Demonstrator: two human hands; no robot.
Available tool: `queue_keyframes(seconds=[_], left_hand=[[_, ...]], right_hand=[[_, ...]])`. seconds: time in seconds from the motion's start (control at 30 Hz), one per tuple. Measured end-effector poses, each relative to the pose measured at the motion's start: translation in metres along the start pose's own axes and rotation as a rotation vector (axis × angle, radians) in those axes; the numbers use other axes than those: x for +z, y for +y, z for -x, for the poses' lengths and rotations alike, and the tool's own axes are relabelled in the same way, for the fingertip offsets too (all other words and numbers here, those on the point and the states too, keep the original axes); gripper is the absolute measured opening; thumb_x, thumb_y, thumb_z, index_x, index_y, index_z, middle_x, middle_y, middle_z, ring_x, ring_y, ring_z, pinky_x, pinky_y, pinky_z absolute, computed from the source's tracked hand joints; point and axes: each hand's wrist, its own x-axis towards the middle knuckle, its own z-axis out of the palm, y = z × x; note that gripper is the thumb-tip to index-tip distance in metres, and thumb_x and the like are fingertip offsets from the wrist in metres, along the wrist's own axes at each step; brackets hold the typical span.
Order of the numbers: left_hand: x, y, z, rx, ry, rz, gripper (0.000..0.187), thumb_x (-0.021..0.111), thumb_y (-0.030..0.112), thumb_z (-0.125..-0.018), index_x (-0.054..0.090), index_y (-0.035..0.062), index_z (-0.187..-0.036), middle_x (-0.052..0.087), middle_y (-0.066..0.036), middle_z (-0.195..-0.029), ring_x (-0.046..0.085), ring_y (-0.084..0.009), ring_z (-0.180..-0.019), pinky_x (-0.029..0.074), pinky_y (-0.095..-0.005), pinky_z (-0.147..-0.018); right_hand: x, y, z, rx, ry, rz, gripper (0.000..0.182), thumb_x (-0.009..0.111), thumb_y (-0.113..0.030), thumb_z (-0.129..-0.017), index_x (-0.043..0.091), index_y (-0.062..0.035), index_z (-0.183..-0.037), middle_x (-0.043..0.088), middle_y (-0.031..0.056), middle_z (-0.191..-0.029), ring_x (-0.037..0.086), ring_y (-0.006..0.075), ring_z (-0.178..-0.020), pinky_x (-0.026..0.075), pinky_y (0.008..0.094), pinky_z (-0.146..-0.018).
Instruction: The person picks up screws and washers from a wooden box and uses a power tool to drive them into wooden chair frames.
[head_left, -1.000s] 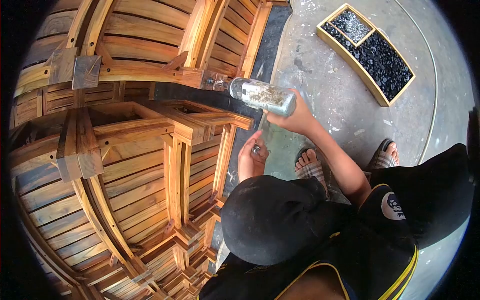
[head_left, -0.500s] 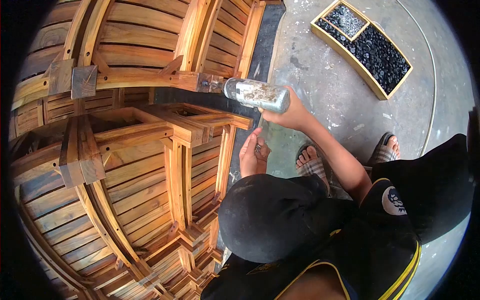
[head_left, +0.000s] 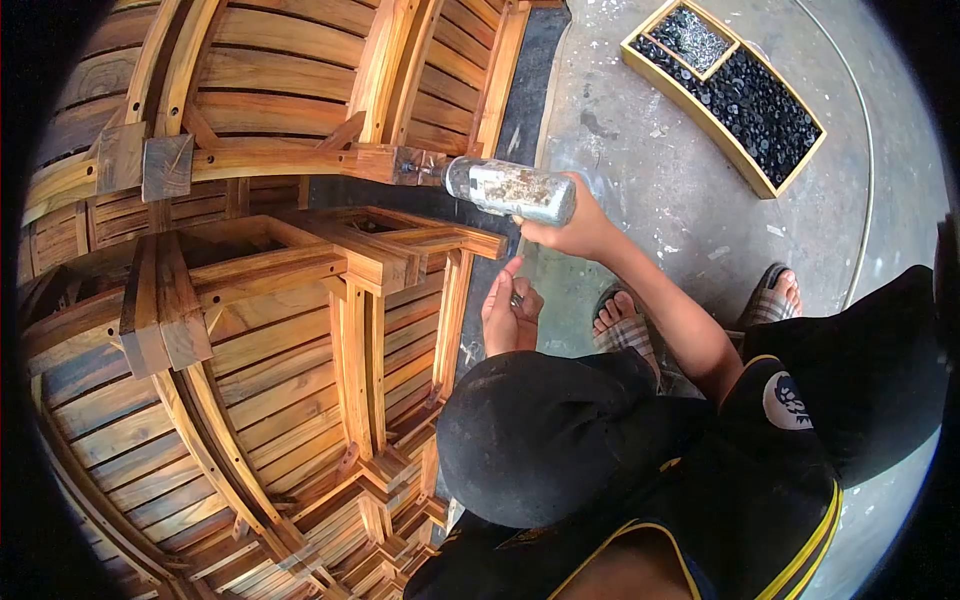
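Note:
My right hand point(head_left: 578, 228) grips a dusty silver power driver point(head_left: 510, 190) held level. Its bit presses against a metal fitting on the end of a wooden rail point(head_left: 300, 160) of a stacked slatted chair frame. My left hand point(head_left: 510, 318) is held lower, close to my body and beside an upright wooden post point(head_left: 447, 300). Its fingers are curled around a few small metal pieces, probably screws. My black cap point(head_left: 545, 435) hides my left wrist and forearm.
Stacked slatted wooden furniture frames point(head_left: 250, 340) fill the left half of the view. On the concrete floor at the upper right lies a yellow wooden tray point(head_left: 722, 147) with dark and silvery fasteners. My sandalled feet point(head_left: 625, 325) stand on the floor below the driver.
The driver and my right hand have shifted slightly left toward the rail end. My left hand has stayed beside the post, with its fingers curling a little more.

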Motion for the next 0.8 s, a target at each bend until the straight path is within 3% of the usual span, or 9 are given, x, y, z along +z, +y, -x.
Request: queue_keyframes(seconds=[0.1, 0.17, 0.27, 0.33, 0.43, 0.8], left_hand=[[-0.001, 0.000, 0.001, 0.017, -0.001, 0.006, 0.031, 0.050, 0.023, -0.098, 0.052, 0.0010, -0.119, 0.048, 0.000, -0.070, 0.040, -0.0103, -0.057, 0.034, -0.0247, -0.057], [0.002, -0.001, 0.002, 0.041, 0.032, 0.004, 0.027, 0.050, 0.024, -0.098, 0.053, 0.0024, -0.114, 0.049, -0.001, -0.070, 0.041, -0.0108, -0.058, 0.035, -0.0250, -0.058], [0.004, -0.004, 0.002, 0.088, 0.108, 0.003, 0.021, 0.051, 0.024, -0.098, 0.053, 0.0051, -0.105, 0.052, -0.002, -0.072, 0.044, -0.0122, -0.059, 0.038, -0.0259, -0.058], [0.003, -0.003, 0.001, 0.135, 0.098, 0.019, 0.017, 0.053, 0.024, -0.097, 0.052, 0.0073, -0.096, 0.056, -0.004, -0.075, 0.050, -0.0144, -0.062, 0.043, -0.0271, -0.060], [0.001, -0.001, 0.002, 0.157, 0.080, -0.003, 0.016, 0.055, 0.022, -0.096, 0.053, 0.0060, -0.095, 0.057, -0.004, -0.075, 0.053, -0.0135, -0.064, 0.046, -0.0258, -0.062], [-0.006, 0.004, 0.002, 0.139, 0.096, 0.028, 0.021, 0.057, 0.020, -0.095, 0.059, 0.0011, -0.104, 0.059, -0.001, -0.078, 0.055, -0.0092, -0.069, 0.047, -0.0217, -0.064]], right_hand=[[0.000, -0.012, 0.000, 0.002, 0.018, -0.010, 0.051, 0.076, -0.020, -0.065, 0.057, 0.0031, -0.106, 0.058, 0.0158, -0.104, 0.057, 0.0218, -0.099, 0.045, 0.0327, -0.086], [-0.004, -0.039, 0.002, -0.043, -0.101, -0.100, 0.037, 0.074, -0.015, -0.067, 0.062, 0.0011, -0.098, 0.065, 0.0090, -0.092, 0.060, 0.0146, -0.085, 0.047, 0.0290, -0.078], [0.003, -0.033, 0.000, -0.115, -0.012, -0.137, 0.025, 0.071, -0.010, -0.068, 0.065, -0.0009, -0.090, 0.067, 0.0021, -0.081, 0.060, 0.0089, -0.074, 0.048, 0.0261, -0.071], [0.002, -0.036, 0.002, -0.094, -0.030, -0.172, 0.023, 0.071, -0.009, -0.068, 0.065, -0.0012, -0.090, 0.067, 0.0013, -0.081, 0.059, 0.0085, -0.074, 0.048, 0.0258, -0.071], [0.003, -0.042, 0.003, -0.066, -0.051, -0.219, 0.022, 0.070, -0.007, -0.069, 0.065, -0.0014, -0.089, 0.066, 0.0002, -0.081, 0.059, 0.0075, -0.075, 0.048, 0.0253, -0.070], [0.004, -0.041, 0.003, -0.055, -0.042, -0.217, 0.023, 0.070, -0.005, -0.070, 0.065, -0.0006, -0.092, 0.066, 0.0010, -0.084, 0.059, 0.0069, -0.076, 0.048, 0.0254, -0.071]])
